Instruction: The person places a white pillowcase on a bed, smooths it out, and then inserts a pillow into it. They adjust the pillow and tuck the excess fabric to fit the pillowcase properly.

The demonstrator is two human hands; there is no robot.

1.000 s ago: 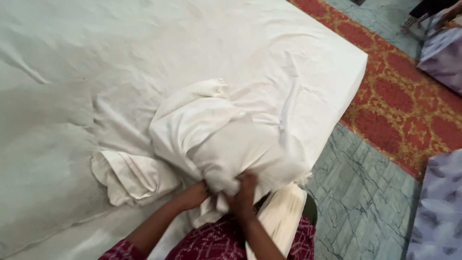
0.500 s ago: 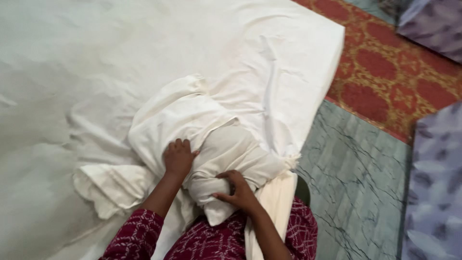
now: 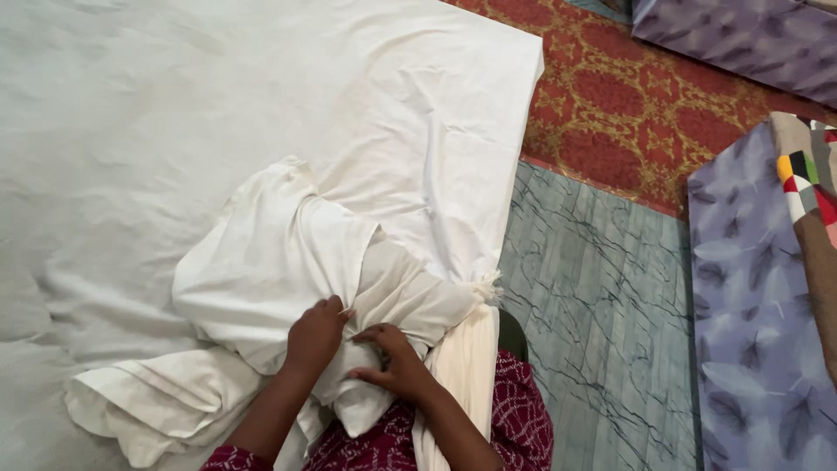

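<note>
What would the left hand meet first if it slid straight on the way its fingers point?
Probably the loose fold of the cream cloth bundle just past the left hand; beyond it lies the white sheet. Depth is unclear.

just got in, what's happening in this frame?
A person in a maroon patterned top is bent over a mattress covered with a white sheet. Both hands are on a bundle of cream cloth bunched at the near edge: the left hand grips a fold, and the right hand presses on the cloth beside it. A folded end of cloth trails left. Grey marble floor, a red patterned carpet and purple printed mattresses lie to the right.
</note>
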